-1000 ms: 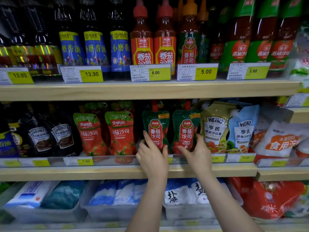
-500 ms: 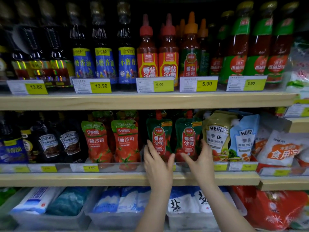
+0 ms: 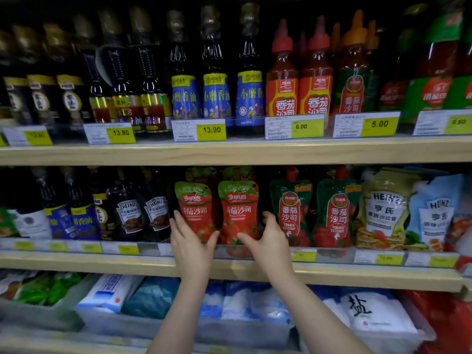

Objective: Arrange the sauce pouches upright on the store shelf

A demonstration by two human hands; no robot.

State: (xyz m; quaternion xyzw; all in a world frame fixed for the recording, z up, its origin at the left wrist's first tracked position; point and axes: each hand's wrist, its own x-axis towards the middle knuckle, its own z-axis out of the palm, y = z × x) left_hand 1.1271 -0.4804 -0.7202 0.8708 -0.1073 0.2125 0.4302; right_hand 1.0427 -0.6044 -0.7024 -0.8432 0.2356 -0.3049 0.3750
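Two bare hands reach up to the middle shelf (image 3: 229,270) of a store display. The left hand (image 3: 190,245), fingers spread, cups the lower part of a red pouch (image 3: 195,212) standing upright. The right hand (image 3: 270,242), also spread, touches the second red pouch (image 3: 238,210) just beside it. Green pouches (image 3: 291,213) stand right of the right hand, dark bottles (image 3: 130,213) left of the left.
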